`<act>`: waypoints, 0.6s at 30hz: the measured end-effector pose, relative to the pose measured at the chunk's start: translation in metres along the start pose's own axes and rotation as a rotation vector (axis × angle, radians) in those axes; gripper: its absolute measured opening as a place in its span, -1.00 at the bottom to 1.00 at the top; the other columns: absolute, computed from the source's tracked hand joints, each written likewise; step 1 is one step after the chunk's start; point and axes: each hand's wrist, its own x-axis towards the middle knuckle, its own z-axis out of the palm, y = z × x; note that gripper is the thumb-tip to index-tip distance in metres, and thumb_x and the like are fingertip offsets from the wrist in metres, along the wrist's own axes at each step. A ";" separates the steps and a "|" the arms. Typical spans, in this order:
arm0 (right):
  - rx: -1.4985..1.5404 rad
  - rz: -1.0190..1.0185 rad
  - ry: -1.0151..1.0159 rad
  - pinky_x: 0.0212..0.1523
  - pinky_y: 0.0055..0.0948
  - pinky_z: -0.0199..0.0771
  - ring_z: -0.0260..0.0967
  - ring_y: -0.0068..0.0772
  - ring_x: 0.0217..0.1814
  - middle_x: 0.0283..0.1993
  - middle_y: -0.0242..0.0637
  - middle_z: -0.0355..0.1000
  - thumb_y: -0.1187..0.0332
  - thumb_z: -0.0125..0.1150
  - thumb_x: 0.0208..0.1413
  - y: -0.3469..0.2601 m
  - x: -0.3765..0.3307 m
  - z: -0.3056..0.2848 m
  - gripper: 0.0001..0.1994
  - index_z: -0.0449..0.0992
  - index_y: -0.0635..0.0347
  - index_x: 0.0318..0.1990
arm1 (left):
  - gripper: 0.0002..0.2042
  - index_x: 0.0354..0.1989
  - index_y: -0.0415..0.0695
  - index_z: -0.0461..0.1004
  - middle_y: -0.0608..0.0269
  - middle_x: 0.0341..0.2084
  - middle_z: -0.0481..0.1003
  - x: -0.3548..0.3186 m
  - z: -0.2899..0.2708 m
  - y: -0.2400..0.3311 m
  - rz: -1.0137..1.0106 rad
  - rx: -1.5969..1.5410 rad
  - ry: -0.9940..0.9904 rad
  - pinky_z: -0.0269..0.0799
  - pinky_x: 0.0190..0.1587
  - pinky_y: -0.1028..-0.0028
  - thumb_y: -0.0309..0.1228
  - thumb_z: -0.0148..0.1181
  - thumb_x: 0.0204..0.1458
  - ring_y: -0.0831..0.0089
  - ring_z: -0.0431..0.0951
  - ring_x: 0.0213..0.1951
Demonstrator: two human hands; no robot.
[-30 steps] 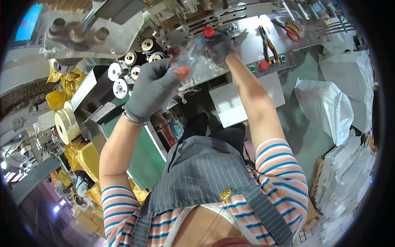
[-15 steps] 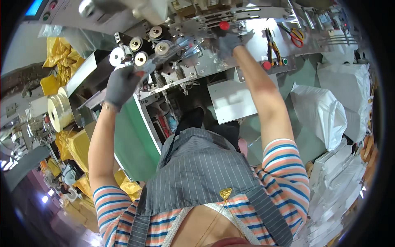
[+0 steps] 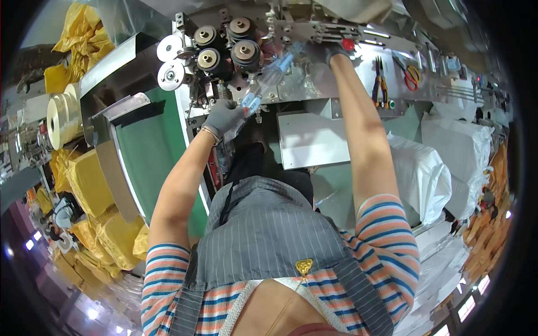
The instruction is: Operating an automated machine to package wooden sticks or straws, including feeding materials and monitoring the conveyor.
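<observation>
I saw grey-gloved left hand grasping clear blue-patched plastic strip; right hand, one o'clock: grip unclear to me.

I am gripping a clear plastic strip with blue markings in the gloved left hand. The strip is slanting up and right onto the metal machine bed, beside black rollers. I am holding the gloved right hand near the red knob; its fingers are mostly hidden, preventing confirmation of contact. Pliers and scissors are lying right of that forearm. A green belt is extending left of the left forearm.
</observation>
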 end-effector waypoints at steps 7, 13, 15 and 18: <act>0.083 -0.042 0.146 0.12 -0.18 0.36 0.38 0.03 0.13 0.08 0.04 0.42 0.03 0.06 0.04 0.002 -0.011 -0.001 -0.52 0.51 0.11 0.03 | -0.76 -0.48 -0.18 0.50 0.15 -0.67 0.47 -0.028 -0.027 0.035 0.300 0.146 0.391 0.33 -0.54 0.39 -0.24 0.19 0.03 0.33 0.44 -0.64; 0.119 0.083 0.136 0.16 -0.11 0.30 0.25 -0.01 0.24 0.24 -0.05 0.27 -0.02 0.07 0.05 -0.014 -0.047 0.002 -0.43 0.30 -0.02 0.21 | -0.82 -0.44 -0.04 0.43 0.07 -0.63 0.48 0.001 -0.094 0.083 0.635 0.769 0.829 0.39 -0.52 0.14 -0.22 0.08 0.06 0.05 0.52 -0.55; 0.081 0.049 0.297 0.21 -0.08 0.21 0.16 0.06 0.28 0.28 0.01 0.19 0.01 0.12 -0.01 -0.022 -0.059 0.006 -0.38 0.28 0.00 0.23 | -0.81 -0.46 -0.03 0.40 0.07 -0.64 0.47 0.014 -0.110 0.090 0.632 0.924 0.884 0.36 -0.55 0.13 -0.20 0.07 0.07 0.04 0.52 -0.54; -0.021 0.085 0.559 0.27 -0.04 0.09 0.08 0.13 0.30 0.32 0.06 0.07 0.08 0.18 -0.09 -0.042 -0.080 0.017 -0.31 0.23 0.05 0.26 | -0.76 -0.45 -0.06 0.41 0.05 -0.60 0.49 0.021 -0.126 0.088 0.495 0.928 0.813 0.38 -0.47 0.10 -0.15 0.04 0.10 0.01 0.52 -0.48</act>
